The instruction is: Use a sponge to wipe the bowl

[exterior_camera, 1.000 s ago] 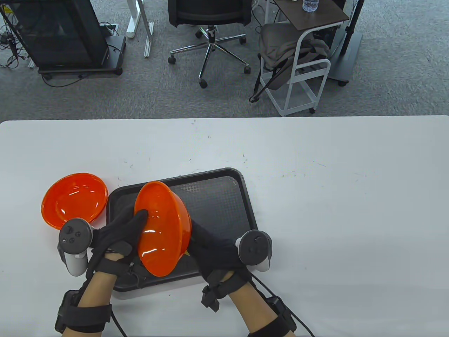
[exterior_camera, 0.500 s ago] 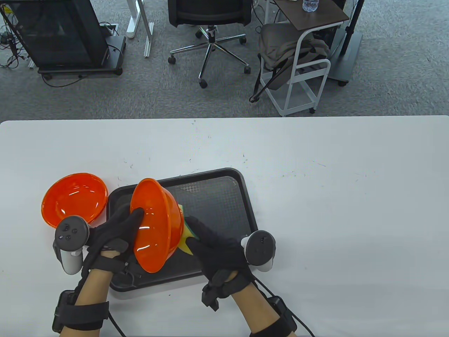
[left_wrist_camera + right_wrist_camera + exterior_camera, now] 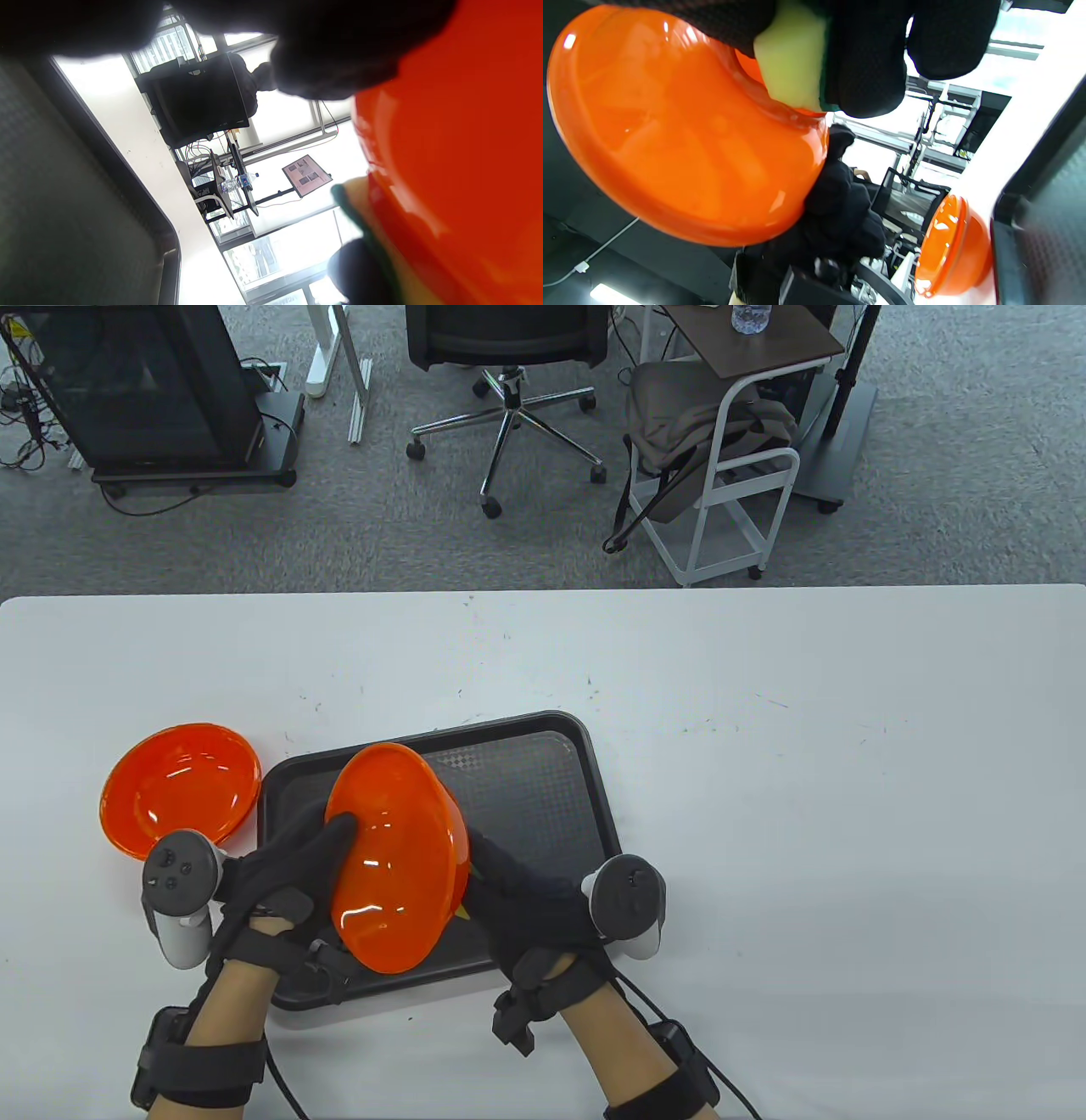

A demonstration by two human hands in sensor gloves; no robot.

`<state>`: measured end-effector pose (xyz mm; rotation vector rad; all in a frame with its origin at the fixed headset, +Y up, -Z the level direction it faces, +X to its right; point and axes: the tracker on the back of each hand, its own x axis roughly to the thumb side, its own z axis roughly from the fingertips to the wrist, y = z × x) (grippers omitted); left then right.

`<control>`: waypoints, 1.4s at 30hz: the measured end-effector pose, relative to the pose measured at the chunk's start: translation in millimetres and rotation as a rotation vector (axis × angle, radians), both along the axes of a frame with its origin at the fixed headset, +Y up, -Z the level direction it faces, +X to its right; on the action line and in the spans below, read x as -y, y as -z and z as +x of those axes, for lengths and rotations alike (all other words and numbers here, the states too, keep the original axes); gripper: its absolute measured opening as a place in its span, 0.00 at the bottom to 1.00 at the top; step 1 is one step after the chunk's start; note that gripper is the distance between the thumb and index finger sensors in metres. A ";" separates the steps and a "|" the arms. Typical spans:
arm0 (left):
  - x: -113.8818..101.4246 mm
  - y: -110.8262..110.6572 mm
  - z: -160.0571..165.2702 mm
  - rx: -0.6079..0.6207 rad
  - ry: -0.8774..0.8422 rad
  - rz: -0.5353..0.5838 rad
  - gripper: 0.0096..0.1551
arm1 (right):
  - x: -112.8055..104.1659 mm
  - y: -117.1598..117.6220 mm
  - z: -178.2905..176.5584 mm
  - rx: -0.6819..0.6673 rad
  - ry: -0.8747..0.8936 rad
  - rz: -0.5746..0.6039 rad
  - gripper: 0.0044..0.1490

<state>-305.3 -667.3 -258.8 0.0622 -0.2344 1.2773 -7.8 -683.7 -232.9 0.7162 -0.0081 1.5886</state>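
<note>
Table view, lower left: the left hand [image 3: 280,865] holds the tilted orange bowl [image 3: 394,857] above the tray [image 3: 543,789]; the right hand [image 3: 530,899] reaches behind the bowl.

Right wrist view, top: gloved fingers [image 3: 865,55] pinch the sponge [image 3: 791,63] against the bowl's underside. Wiping looks underway; next, sweep on round the base.

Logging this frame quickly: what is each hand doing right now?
Left hand: grips the tilted glossy orange plastic bowl above the black tray.
Right hand: presses a yellow-green sponge against that bowl.
</note>
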 end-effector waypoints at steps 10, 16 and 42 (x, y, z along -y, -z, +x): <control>-9.9 -2.4 -25.9 -0.198 0.183 0.061 0.29 | 2.8 1.0 6.2 0.129 -0.105 -0.019 0.33; -9.2 -0.3 -40.1 -0.249 0.258 0.018 0.29 | -3.1 0.6 11.1 0.149 -0.103 0.042 0.33; 3.3 -7.2 -123.3 -0.565 -0.018 -0.097 0.31 | -6.1 9.7 40.0 0.208 -0.119 0.039 0.33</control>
